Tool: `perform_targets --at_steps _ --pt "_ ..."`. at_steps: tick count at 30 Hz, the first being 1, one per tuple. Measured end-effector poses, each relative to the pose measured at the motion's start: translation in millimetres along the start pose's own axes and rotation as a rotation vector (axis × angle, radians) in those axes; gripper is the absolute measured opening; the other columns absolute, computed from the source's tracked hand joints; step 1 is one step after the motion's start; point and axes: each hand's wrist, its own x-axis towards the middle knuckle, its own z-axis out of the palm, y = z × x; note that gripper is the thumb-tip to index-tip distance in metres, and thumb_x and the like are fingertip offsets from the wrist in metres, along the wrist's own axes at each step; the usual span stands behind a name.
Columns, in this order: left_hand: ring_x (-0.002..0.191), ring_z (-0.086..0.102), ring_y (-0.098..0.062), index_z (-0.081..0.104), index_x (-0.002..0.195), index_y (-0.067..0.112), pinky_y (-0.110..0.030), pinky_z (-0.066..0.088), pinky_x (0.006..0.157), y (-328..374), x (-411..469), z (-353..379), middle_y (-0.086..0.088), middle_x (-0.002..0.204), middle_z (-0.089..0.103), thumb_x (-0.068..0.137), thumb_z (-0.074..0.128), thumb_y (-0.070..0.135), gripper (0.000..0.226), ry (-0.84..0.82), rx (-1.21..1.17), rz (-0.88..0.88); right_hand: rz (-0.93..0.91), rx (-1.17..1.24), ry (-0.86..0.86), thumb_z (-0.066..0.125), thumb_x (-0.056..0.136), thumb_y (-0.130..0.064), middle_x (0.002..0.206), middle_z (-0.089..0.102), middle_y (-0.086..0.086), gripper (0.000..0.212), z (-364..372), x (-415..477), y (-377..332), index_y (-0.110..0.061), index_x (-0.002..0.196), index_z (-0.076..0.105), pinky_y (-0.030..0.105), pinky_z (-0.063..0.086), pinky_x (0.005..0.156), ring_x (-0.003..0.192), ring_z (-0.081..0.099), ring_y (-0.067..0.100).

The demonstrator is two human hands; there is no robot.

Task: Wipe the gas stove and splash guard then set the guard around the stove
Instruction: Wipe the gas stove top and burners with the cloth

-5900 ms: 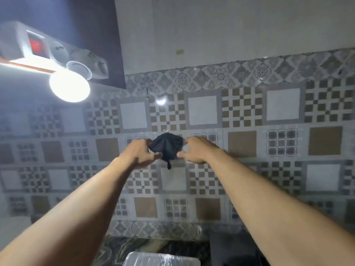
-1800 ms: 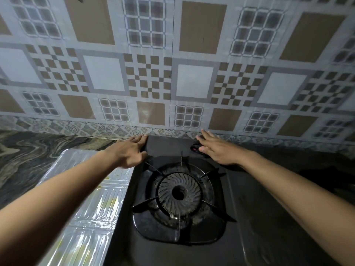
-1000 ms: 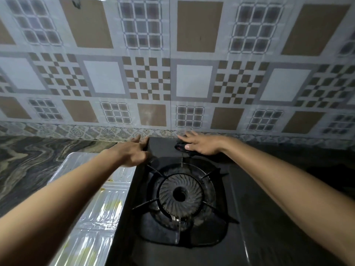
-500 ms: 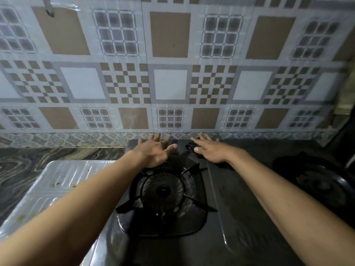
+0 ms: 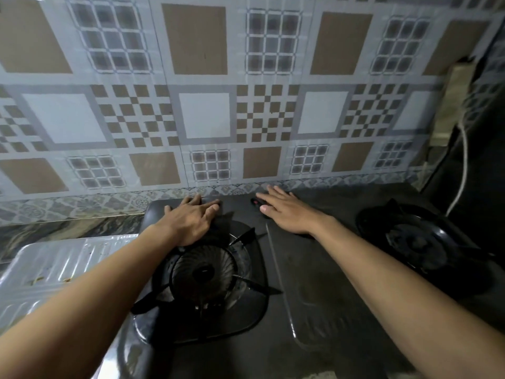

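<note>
A black two-burner gas stove [image 5: 300, 296] stands against the tiled wall. Its left burner [image 5: 203, 272] with pan supports sits below my left arm; the right burner [image 5: 420, 242] lies in shadow. My left hand [image 5: 188, 217] lies flat with spread fingers on the stove's back edge behind the left burner. My right hand [image 5: 284, 212] lies flat on the stove's back middle, fingers straight, beside a small red mark [image 5: 255, 201]. The silver foil splash guard [image 5: 46, 272] lies flat on the counter left of the stove. No cloth is in view.
A patterned tile wall [image 5: 205, 113] rises right behind the stove. Marbled dark countertop [image 5: 54, 231] shows at the left. At the far right a white cord [image 5: 461, 170] hangs beside a dark upright surface and a beige strip [image 5: 451, 102].
Both hands left a dark cloth high on the wall and came down to the stove's back edge. Since a second ago the left hand slid right along that edge, and the view turned right.
</note>
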Motion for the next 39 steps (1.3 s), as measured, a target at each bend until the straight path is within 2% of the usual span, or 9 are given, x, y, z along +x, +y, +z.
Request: perform_targets --at_steps 3,8,14,18,22,27,31,36,39 --pt "0.155 0.000 -0.025 0.022 0.155 0.044 -0.072 0.007 0.113 1 0 0 -0.006 0.168 0.008 0.103 0.013 0.056 0.055 0.004 0.008 0.003 0.122 -0.051 -0.005 0.019 0.107 -0.048 0.166 -0.009 -0.001 0.056 -10 -13 28 -0.033 0.159 0.006 0.042 -0.003 0.121 0.152 -0.011 0.014" --pt "0.154 0.003 -0.026 0.023 0.156 0.041 -0.073 0.010 0.113 6 -2 0 -0.008 0.167 0.011 0.103 0.014 0.055 0.055 0.016 0.035 -0.003 0.251 -0.062 0.055 0.016 0.107 -0.047 0.166 -0.010 0.001 0.056 -7 -24 43 -0.030 0.159 0.005 0.049 -0.002 0.122 0.152 -0.013 0.016" --pt "0.154 0.006 -0.028 0.025 0.154 0.045 -0.073 0.011 0.113 10 -4 -1 -0.008 0.167 0.014 0.101 0.017 0.062 0.056 0.014 0.047 -0.025 0.121 0.018 0.137 0.018 0.108 -0.041 0.167 0.002 -0.002 0.051 25 -44 -4 -0.029 0.158 0.018 0.043 0.000 0.123 0.153 -0.003 0.014" --pt "0.153 0.008 -0.031 0.028 0.153 0.047 -0.076 0.010 0.111 5 -4 1 -0.006 0.167 0.014 0.096 0.017 0.071 0.062 0.014 0.034 -0.021 0.059 0.026 0.124 0.022 0.109 -0.038 0.166 0.004 -0.005 0.050 35 -72 -15 -0.033 0.158 0.015 0.040 0.002 0.124 0.152 -0.002 0.010" --pt "0.154 0.007 -0.030 0.027 0.153 0.046 -0.076 0.007 0.112 2 -4 2 -0.006 0.167 0.013 0.085 0.018 0.085 0.080 0.006 0.019 -0.016 0.124 0.018 0.137 0.026 0.107 -0.042 0.167 0.006 -0.004 0.052 34 -95 -1 -0.036 0.158 0.014 0.040 0.005 0.124 0.153 0.000 0.012" --pt "0.154 0.005 -0.030 0.027 0.154 0.043 -0.074 0.003 0.113 9 -13 -5 -0.005 0.167 0.012 0.063 0.019 0.102 0.109 -0.014 -0.009 -0.017 0.281 -0.064 0.140 0.021 0.108 -0.041 0.167 0.006 0.002 0.054 23 -100 15 -0.026 0.159 0.015 0.046 -0.004 0.122 0.153 -0.001 0.018" --pt "0.154 0.004 -0.031 0.025 0.155 0.043 -0.073 0.003 0.114 13 -17 -10 -0.004 0.168 0.009 0.047 0.024 0.109 0.126 -0.053 -0.002 -0.030 0.300 -0.052 0.203 0.020 0.108 -0.040 0.167 0.006 0.000 0.054 32 -99 10 -0.022 0.159 0.016 0.043 0.000 0.122 0.153 0.000 0.017" --pt "0.154 0.000 -0.034 0.018 0.157 0.042 -0.075 0.003 0.113 14 -16 -11 -0.007 0.168 0.002 0.040 0.031 0.110 0.135 -0.087 0.032 -0.021 0.325 -0.025 0.264 0.023 0.107 -0.040 0.167 0.009 0.001 0.051 38 -99 2 -0.026 0.157 0.022 0.042 0.004 0.123 0.153 0.003 0.016" --pt "0.154 0.000 -0.034 0.019 0.157 0.041 -0.076 0.001 0.112 12 -14 -7 -0.007 0.168 0.004 0.040 0.031 0.110 0.135 -0.064 0.032 -0.023 0.275 -0.002 0.244 0.022 0.107 -0.040 0.167 0.007 -0.001 0.051 40 -99 -13 -0.026 0.156 0.024 0.042 0.003 0.123 0.153 0.001 0.015"
